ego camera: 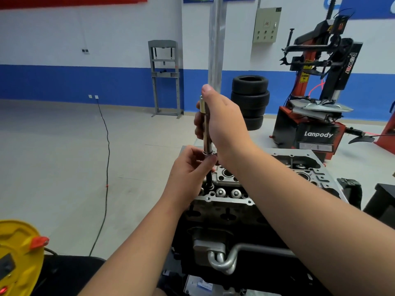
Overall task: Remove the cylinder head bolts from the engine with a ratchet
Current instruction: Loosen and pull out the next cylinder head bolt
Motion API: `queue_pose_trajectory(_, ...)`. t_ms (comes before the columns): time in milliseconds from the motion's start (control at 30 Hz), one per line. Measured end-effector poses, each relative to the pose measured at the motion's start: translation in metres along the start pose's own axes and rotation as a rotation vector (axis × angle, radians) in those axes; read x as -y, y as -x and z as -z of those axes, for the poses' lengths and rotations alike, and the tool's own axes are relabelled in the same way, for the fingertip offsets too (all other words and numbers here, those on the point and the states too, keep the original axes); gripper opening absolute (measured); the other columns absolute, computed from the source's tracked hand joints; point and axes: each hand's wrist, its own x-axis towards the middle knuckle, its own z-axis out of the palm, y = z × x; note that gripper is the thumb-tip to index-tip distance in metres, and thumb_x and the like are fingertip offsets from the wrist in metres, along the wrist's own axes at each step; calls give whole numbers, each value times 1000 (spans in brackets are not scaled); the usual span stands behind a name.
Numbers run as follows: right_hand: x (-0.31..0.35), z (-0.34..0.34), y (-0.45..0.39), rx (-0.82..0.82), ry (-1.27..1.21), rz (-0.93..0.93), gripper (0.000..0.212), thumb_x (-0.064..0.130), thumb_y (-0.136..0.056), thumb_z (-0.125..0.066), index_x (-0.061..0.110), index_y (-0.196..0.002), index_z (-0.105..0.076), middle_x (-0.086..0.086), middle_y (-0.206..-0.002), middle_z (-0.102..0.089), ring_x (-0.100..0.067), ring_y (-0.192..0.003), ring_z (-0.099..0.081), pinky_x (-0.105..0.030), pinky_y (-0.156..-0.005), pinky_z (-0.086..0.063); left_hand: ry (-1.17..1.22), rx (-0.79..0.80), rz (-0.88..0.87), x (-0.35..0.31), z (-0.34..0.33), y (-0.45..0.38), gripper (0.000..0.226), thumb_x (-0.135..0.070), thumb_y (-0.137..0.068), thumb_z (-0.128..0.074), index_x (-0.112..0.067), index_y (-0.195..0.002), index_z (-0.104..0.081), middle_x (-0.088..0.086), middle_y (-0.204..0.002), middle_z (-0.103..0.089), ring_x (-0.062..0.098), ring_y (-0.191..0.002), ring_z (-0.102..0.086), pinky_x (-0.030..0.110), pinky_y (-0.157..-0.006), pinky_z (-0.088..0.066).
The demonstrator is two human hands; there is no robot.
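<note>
Hands both grip the upright ratchet (205, 124): right hand (222, 124) high; left hand (190, 167) low, above the engine (235, 201).

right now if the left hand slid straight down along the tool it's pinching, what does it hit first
Most likely the cylinder head: the left hand pinches the upright tool shaft, whose lower end stands on the head's near-left edge. Depth is hard to judge.

Right hand (222, 124) gripping high; left hand (190, 167) pinching below.
</note>
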Motion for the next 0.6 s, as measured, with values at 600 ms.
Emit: queue_pose_trajectory(600,2,-10,10,13,-49,31,42,38,-105,-40,16,-77,-63,7,-58,-56,-9,-58,-50,-31,-61,-43,-19,44,-11,-1,1,-1,26,-53,-75,-72,-32,-87,-65,-13,-66,-61,8,-58,-46,22,-52,-39)
